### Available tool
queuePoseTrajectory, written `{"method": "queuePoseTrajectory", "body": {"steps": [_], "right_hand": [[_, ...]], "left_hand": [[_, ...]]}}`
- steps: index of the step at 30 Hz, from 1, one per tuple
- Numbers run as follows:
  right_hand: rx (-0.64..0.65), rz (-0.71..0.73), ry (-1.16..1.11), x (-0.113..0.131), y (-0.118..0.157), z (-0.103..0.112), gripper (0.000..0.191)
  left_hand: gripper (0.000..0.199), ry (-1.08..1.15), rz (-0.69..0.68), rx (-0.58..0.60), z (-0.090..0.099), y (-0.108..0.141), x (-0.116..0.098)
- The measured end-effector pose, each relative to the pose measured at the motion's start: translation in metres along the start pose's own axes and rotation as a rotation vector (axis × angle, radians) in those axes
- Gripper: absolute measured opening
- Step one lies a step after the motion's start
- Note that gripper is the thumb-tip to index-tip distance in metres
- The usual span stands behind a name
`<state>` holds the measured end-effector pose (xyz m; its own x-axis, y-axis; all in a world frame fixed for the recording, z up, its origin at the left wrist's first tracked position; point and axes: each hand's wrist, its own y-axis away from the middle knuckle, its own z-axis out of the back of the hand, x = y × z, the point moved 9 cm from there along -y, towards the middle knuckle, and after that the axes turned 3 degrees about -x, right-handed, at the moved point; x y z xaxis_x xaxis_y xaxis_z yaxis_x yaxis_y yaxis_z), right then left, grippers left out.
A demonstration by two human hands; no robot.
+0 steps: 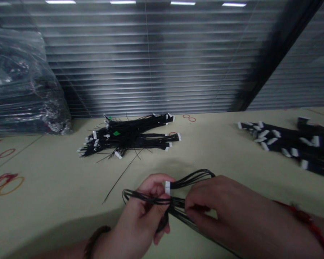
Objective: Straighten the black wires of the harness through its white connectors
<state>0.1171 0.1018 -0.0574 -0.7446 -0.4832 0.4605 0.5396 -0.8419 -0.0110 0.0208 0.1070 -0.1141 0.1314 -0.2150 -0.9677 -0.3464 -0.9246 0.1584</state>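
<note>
A looped bundle of thin black wires [193, 178] with a white connector [167, 187] is held above the table at the lower middle. My left hand [148, 208] is closed around the bundle, its fingertips beside the connector. Wires loop back over the left thumb. My right hand [218, 207] is on the right side of the same bundle, its thumb and index finger pinched on the wires. Some strands run down to the right beneath the right hand.
Black wire bundles with white connectors [129, 135] lie at the back middle, more [280, 140] at the right. A clear plastic bag [24, 86] stands back left. Rubber bands [5, 181] lie at left. Window blinds [151, 61] rise behind the table [70, 187].
</note>
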Motion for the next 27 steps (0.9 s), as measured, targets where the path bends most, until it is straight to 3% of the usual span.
{"method": "queuePoseTrajectory", "body": {"steps": [11,16,18,21,22,23,25,27], "right_hand": [[-0.034,0.011,0.012,0.004,0.002,-0.007,0.017],[-0.047,-0.041,-0.106,-0.002,-0.003,0.007,0.015],[0.1,-0.121,-0.353,-0.008,-0.001,0.006,0.02],[0.445,-0.22,-0.922,-0.005,0.013,0.001,0.026],[0.494,-0.231,-1.055,-0.004,0.015,0.007,0.024],[0.488,-0.221,-1.13,-0.007,0.015,0.015,0.021],[0.339,-0.134,-1.114,-0.018,0.008,0.041,0.017],[0.067,0.051,-0.973,-0.03,0.0,0.078,0.021]], "left_hand": [[0.022,0.011,-0.007,-0.007,0.002,-0.002,-0.001],[0.024,0.005,0.004,0.003,0.0,0.0,-0.002],[0.024,0.005,0.006,-0.002,0.001,0.0,-0.003],[0.025,0.001,0.001,-0.013,0.002,0.0,-0.002],[0.025,0.001,0.001,-0.011,0.002,0.0,-0.002],[0.026,0.002,0.003,-0.009,0.002,-0.001,-0.001],[0.026,0.004,0.019,-0.005,0.003,-0.002,0.0],[0.028,0.002,0.03,0.0,0.003,-0.002,0.001]]}}
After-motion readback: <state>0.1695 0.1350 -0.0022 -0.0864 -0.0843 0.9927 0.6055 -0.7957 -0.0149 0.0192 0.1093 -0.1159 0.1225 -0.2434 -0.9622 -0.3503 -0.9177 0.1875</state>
